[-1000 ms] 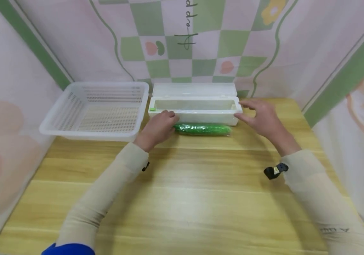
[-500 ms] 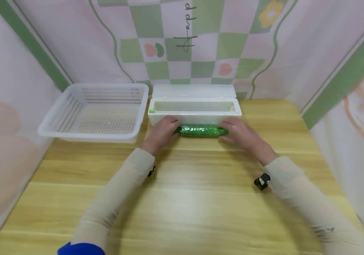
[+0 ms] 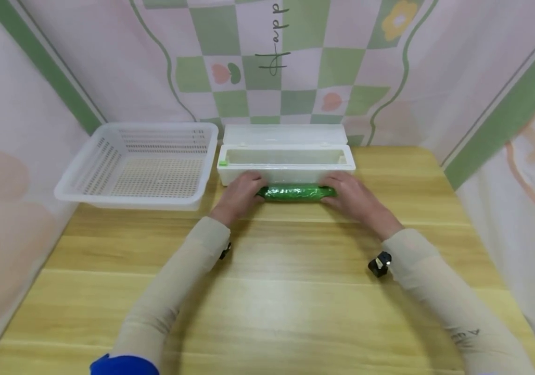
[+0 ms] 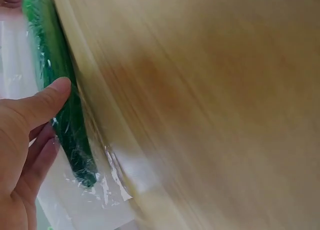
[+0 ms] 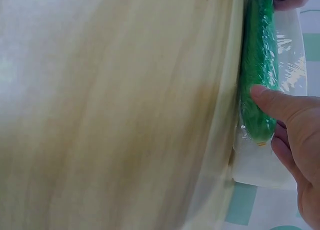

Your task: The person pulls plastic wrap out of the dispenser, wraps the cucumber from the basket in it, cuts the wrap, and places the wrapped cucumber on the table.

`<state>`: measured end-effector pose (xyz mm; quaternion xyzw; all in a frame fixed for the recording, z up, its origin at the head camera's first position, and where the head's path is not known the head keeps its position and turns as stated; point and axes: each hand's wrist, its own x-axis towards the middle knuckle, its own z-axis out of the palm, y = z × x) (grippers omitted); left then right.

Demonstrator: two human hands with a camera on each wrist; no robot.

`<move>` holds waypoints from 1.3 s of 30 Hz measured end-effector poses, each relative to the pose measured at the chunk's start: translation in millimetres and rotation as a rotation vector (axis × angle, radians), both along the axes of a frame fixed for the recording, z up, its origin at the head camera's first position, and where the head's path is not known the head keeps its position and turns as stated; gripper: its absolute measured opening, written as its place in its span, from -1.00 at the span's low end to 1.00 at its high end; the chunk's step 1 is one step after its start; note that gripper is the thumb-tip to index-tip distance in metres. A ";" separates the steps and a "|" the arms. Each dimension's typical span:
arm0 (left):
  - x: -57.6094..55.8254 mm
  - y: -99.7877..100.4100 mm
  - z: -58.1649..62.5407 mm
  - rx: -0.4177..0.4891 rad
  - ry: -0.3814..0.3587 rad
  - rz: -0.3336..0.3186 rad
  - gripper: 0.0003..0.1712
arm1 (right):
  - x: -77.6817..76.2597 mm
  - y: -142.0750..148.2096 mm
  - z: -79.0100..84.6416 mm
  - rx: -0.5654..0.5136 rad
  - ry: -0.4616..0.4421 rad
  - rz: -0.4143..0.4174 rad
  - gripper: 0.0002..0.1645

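A green cucumber [image 3: 297, 192] wrapped in clear plastic film lies lengthwise along the front of a white cling film dispenser [image 3: 291, 175]. My left hand [image 3: 239, 194] holds its left end, the thumb [image 4: 55, 92] over the top and the other fingers behind. At the opposite end my right hand [image 3: 353, 197] grips it the same way, thumb [image 5: 267, 97] across the film. Loose clear film [image 4: 112, 182] sticks out past the cucumber's left tip in the left wrist view. The dispenser's lid [image 3: 286, 134] stands raised at the back.
A white perforated plastic basket [image 3: 127, 198] stands on the wooden table [image 3: 267, 291], left of the dispenser. A small green piece [image 3: 223, 163] sits at the dispenser's left corner. Behind the table hangs a checked curtain [image 3: 267, 67].
My right hand has come from the dispenser's right end down to the cucumber and grips it. My left hand has shifted slightly right and down. The last half second shows almost no movement.
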<state>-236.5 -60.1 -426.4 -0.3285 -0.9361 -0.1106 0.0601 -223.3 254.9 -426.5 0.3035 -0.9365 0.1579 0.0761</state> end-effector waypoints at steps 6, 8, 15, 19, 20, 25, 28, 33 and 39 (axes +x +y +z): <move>2.7 -0.3 2.4 0.014 0.008 -0.040 -0.66 | 1.3 3.3 6.0 -0.004 -0.081 0.007 -0.48; 3.9 -0.5 3.0 0.016 0.026 -0.062 -0.71 | 2.3 4.1 7.9 -0.005 -0.088 0.015 -0.48; 9.4 -0.9 5.5 -0.002 0.000 -0.096 -0.62 | 3.3 5.5 10.1 -0.013 -0.048 0.063 -0.53; 12.2 -2.2 5.3 -0.006 -0.033 -0.092 -0.61 | 3.8 5.5 10.7 -0.015 -0.046 0.078 -0.53; 12.6 -2.8 4.9 0.000 -0.036 -0.091 -0.61 | 3.9 5.4 11.5 -0.014 -0.052 0.077 -0.54; 12.3 -4.3 1.5 0.020 -0.039 -0.084 -0.53 | 3.8 5.0 16.2 0.011 -0.093 0.064 -0.56; 10.8 -2.2 -0.1 0.016 -0.043 -0.076 -0.46 | 3.5 4.7 18.0 0.020 -0.111 0.054 -0.57; 9.9 1.7 -1.4 -0.017 -0.036 -0.069 -0.48 | 3.1 5.8 19.0 0.022 -0.127 0.061 -0.58; 14.5 -1.2 5.2 -0.020 -0.015 -0.094 -0.53 | 2.2 9.3 25.5 0.022 -0.143 0.115 -0.62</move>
